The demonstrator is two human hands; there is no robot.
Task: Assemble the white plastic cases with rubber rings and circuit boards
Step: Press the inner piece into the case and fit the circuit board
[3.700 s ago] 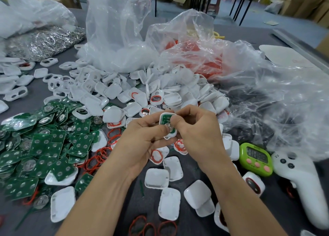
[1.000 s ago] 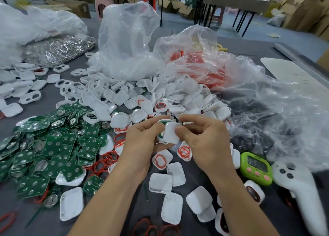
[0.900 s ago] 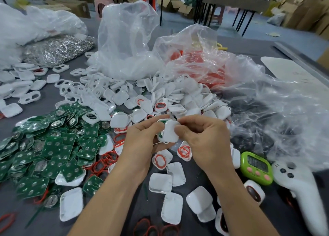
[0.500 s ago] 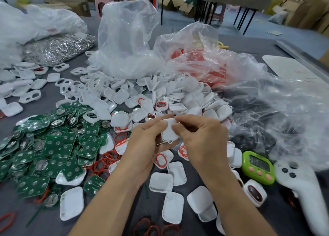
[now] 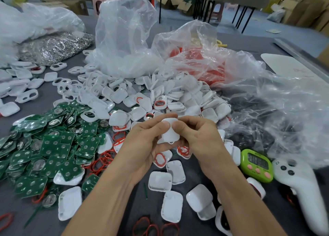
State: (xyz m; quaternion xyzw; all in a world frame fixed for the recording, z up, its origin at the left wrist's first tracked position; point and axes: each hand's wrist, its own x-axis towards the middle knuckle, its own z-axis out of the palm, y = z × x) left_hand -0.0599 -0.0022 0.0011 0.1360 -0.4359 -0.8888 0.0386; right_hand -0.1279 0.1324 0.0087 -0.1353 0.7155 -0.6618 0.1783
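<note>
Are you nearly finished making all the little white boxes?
Not nearly. A few ringed shells lie ready. The left hand and right hand both pinch one white case that looks shut. Heaps of green circuit boards and loose white shells wait.

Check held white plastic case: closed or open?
Looks closed: white plastic case in left hand and right hand shows only white shell, no board.

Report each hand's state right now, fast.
Left hand: closed, pinching the white case between thumb and fingers.
Right hand: closed, pinching the same white case from the other side.
</note>
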